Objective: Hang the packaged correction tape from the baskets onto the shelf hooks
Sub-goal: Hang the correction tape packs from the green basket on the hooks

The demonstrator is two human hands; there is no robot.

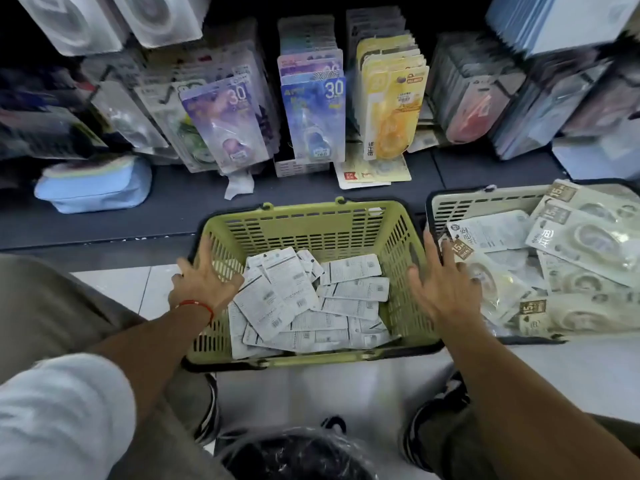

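**Correction tape packs in two baskets below the stocked hooks**

A loose heap of white correction tape packs (304, 303) is seen lying mostly back side up in the green basket (311, 220), which is set on the floor in front of the shelf. Just to its right, a cream basket (450, 206) is filled with larger pale packs (568, 258) marked "15+".

The left hand (204, 275) is spread wide over the green basket's left rim, nothing held; a red string is worn at its wrist. The right hand (440, 282) is likewise spread open above the green basket's right rim, between the two baskets, with nothing gripped.

Behind the baskets, hooks are crowded with hanging packs: purple (228, 126), blue (313, 119) and yellow (389, 112). A light blue pouch (93, 188) and a fallen yellow pack (374, 173) are seen on the dark shelf base (173, 209).
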